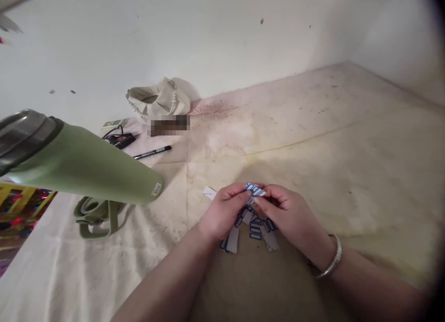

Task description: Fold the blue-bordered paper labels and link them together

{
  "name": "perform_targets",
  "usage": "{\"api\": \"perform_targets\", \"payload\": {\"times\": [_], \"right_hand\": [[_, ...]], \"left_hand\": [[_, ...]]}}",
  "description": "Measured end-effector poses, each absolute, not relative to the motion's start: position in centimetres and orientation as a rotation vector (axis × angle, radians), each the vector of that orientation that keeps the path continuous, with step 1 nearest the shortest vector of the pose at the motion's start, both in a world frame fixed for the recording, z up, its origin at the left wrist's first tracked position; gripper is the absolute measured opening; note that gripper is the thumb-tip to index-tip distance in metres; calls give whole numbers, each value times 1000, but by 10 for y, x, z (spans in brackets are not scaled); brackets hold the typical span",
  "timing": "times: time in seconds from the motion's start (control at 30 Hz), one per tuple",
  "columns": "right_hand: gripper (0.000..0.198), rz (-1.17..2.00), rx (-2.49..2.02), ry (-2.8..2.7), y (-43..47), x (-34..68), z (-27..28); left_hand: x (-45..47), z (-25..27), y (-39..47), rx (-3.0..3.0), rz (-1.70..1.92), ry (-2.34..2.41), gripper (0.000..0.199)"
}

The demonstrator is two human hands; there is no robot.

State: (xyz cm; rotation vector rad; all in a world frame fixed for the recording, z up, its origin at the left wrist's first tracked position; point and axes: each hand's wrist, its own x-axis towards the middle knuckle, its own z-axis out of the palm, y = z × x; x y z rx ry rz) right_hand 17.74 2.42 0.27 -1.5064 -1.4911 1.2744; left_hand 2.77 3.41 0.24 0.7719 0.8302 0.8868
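Note:
Near the middle of the table, my left hand (pixel 227 208) and my right hand (pixel 287 210) are close together, fingers pinched on a small piece of blue-and-white label paper (pixel 255 189). Both thumbs press on its face. Beneath the hands lie several loose label strips (pixel 255 231), some with blue-outlined boxes and some plain white; the hands partly cover them. A white paper slip (pixel 209 193) with small print rests just left of my left hand. On my right wrist is a silver bangle (pixel 334 258).
A tall green tumbler (pixel 93 166) stands at the left, beside a green strap-like loop (pixel 99 220). Behind are a black pen (pixel 153 152), a black cabled item (pixel 121 140), a cream handbag (pixel 158 99) and a blurred-out object (pixel 168 125). The wall bounds the cloth-covered table (pixel 330 155).

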Motion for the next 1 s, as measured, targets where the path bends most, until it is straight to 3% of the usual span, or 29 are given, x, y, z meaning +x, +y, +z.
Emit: {"api": "perform_targets", "payload": {"times": [0.6,1.0], "right_hand": [[18,1098,-1610,-1556,29,178,3],[15,1029,-1469,-1756,24,178,2]], "left_hand": [[30,11,32,1150,811,960,26],[23,4,46,440,1109,809,18]]}}
